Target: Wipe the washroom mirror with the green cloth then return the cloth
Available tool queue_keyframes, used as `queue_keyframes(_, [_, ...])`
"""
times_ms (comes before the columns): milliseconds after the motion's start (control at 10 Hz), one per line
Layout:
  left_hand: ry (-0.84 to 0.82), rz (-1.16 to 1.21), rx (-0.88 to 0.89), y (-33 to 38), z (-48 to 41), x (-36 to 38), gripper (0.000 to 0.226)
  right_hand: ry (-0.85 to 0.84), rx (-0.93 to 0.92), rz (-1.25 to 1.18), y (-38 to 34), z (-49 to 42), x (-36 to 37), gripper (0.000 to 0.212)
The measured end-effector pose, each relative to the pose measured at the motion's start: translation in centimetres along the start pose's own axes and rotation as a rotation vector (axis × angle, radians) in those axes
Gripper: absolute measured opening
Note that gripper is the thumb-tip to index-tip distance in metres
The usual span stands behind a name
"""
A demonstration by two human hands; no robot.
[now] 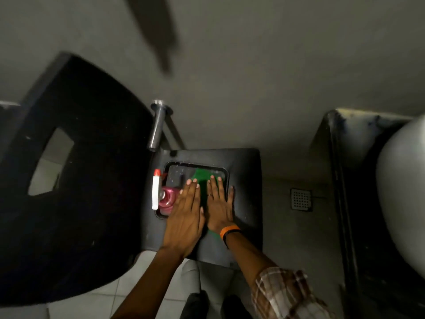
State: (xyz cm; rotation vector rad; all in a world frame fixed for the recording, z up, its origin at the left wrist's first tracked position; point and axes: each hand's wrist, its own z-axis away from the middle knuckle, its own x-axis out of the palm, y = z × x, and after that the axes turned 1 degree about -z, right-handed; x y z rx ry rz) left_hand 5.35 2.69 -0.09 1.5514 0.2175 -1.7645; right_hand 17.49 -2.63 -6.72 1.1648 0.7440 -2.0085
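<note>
The green cloth (202,180) lies spread over the recessed top of a black stool (245,180). Both hands press flat on it, fingers extended. My left hand (185,212) covers the cloth's left part. My right hand (219,206), with a ring and an orange wristband, covers its right part. Green shows between the hands, beyond the fingertips and near the right wrist. No mirror is in view.
A pink spray bottle (166,199) with a white trigger and red nozzle stands at the stool's left edge, touching my left hand. A black chair (76,180) stands left, a metal pipe (157,125) behind. A floor drain (301,199) and white basin (402,192) are on the right.
</note>
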Motion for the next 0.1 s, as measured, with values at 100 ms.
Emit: queue_keyframes(100, [0.146,0.047,0.096,2.77,0.24,-4.02,0.064,0.211,0.028,-0.046,0.11,1.80,-5.21,0.082])
